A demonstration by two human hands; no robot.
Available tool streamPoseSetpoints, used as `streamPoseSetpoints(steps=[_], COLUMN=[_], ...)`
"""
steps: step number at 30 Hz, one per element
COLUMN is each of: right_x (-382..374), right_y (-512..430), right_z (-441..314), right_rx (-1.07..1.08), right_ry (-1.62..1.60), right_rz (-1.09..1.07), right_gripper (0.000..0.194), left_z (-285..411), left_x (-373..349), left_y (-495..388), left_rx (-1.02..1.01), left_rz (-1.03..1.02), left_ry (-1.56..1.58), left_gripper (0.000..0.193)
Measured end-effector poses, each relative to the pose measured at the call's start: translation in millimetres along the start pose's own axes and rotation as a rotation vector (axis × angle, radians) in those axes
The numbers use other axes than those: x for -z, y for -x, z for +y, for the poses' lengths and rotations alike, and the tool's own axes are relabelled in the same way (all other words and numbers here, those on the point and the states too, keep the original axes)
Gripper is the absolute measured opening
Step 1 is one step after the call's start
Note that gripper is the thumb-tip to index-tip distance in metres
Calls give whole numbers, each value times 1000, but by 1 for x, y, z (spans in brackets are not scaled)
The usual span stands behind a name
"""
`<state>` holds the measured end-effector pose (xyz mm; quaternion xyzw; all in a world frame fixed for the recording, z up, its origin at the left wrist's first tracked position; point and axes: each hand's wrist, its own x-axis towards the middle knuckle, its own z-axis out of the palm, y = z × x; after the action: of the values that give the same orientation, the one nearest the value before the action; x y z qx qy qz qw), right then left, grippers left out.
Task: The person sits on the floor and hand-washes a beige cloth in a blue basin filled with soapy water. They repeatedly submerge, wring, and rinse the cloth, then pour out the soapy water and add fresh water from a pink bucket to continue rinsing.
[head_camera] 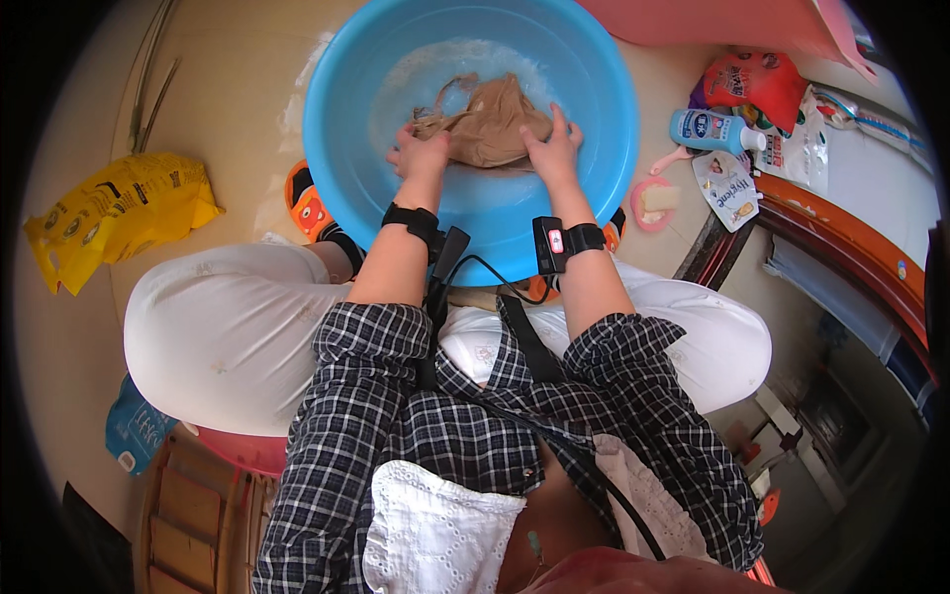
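A brown piece of wet cloth (493,122) lies bunched in a large blue plastic basin (345,141) in front of me. It has a thin strap-like or twisted part at its upper left. My left hand (421,154) grips the cloth's left side, thumb on top. At the right side, my right hand (554,147) has its thumb over the cloth's edge, the other fingers spread outward. Shallow water with whitish suds (464,53) shows around the cloth. The undersides of the cloth and some fingertips are hidden.
To the right lie a blue bottle (705,130), a white pouch (726,189), a red bag (753,85), a pink brush (669,160) and a pink soap dish (640,211) holding a bar of soap (660,198). On the left is a yellow bag (126,215). A pink tub (727,22) stands beyond.
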<state>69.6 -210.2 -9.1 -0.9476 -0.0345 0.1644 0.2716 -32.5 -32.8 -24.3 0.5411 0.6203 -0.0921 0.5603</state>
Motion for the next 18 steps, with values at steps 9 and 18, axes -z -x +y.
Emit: streamPoseSetpoints(steps=[9, 18], right_x=[-61, -31], right_y=[25, 66], right_z=[-19, -77], right_rx=[165, 355], right_ry=[265, -401], right_rz=[-216, -313], right_gripper=[71, 37], left_z=[-18, 13], left_x=[-12, -1], left_y=[-9, -11], left_rx=[-258, 49], left_rz=[-333, -673], left_ry=[46, 825], left_gripper=[88, 64])
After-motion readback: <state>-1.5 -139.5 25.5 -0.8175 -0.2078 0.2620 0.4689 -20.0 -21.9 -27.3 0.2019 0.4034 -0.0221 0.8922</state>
